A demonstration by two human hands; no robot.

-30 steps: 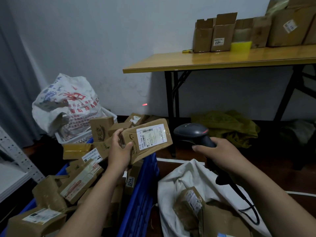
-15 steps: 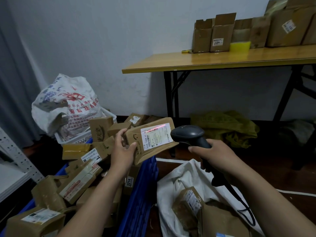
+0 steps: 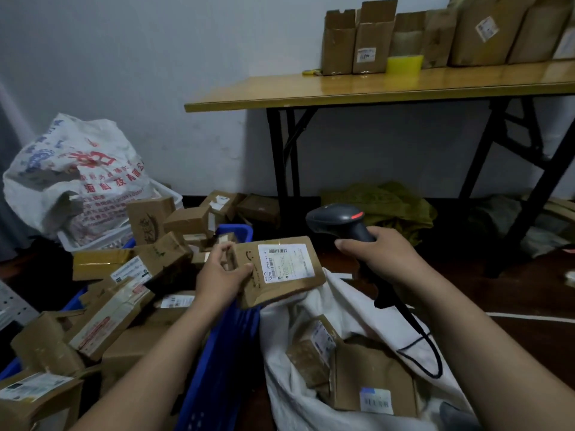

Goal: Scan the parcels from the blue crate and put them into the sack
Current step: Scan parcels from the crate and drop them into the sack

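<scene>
My left hand (image 3: 222, 275) grips the parcel (image 3: 280, 270) by its left end; flat, stiff cardboard, likely light. My right hand (image 3: 382, 253) wraps the scanner (image 3: 339, 219) handle.

Dark floor (image 3: 513, 293): blue crate (image 3: 224, 353) under left hand (image 3: 217, 275), white sack (image 3: 351, 306) under right hand (image 3: 382, 256), olive cloth (image 3: 389, 206) beyond right hand. Wooden table (image 3: 342, 88) above, beyond right hand: cardboard boxes (image 3: 370, 42), yellow tape roll (image 3: 404, 64) on top.

Your way into the sack (image 3: 351, 309) lies open from above, though boxes (image 3: 370, 374) cover its bottom. The scanner cable (image 3: 410, 317) loops over its right side. The blue crate (image 3: 217, 353) stands just beside its left edge, heaped with parcels (image 3: 112, 315).
</scene>
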